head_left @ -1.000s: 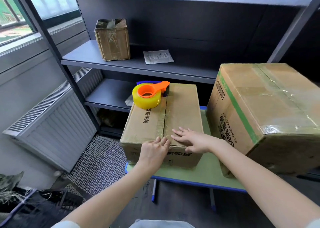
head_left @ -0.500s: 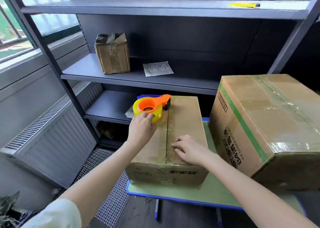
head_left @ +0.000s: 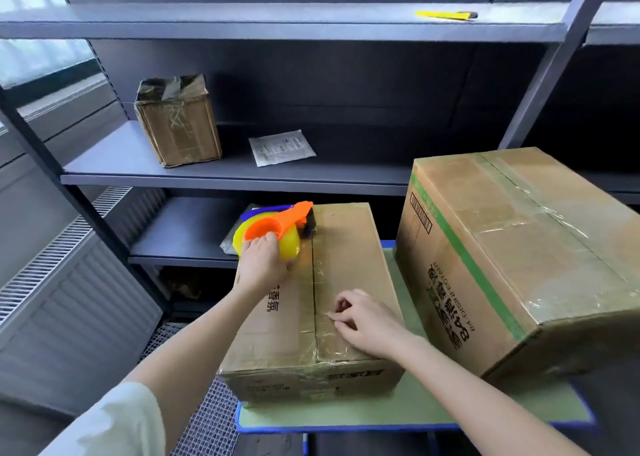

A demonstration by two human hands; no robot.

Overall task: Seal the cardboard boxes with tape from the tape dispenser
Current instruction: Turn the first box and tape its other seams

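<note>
1. Grey steel shelving (head_left: 311,178) fills the background behind the smaller box (head_left: 349,265), our landmark, which sits on a green table (head_left: 415,410).
2. Right of the smaller box, on the same table, stands the large box (head_left: 536,247). Glossy tape runs along its top seam, so that 1 looks sealed.
3. On the smaller box itself, shiny tape covers the near end of the centre seam and wraps over the front edge. Further back the seam shows dark, and I cannot tell whether tape reaches it. My call: 1 box done, this 1 partway.
4. Tape dispenser (head_left: 289,220), a yellow roll with an orange handle, sits on the smaller box's far left corner, with its cutter end at the seam.
5. Left hand (head_left: 261,268) has its fingers curled over the roll, gripping it from the near side. Right hand (head_left: 367,324) rests loosely curled on the lid just right of the seam, holding nothing I can make out, well apart from the dispenser.
</note>
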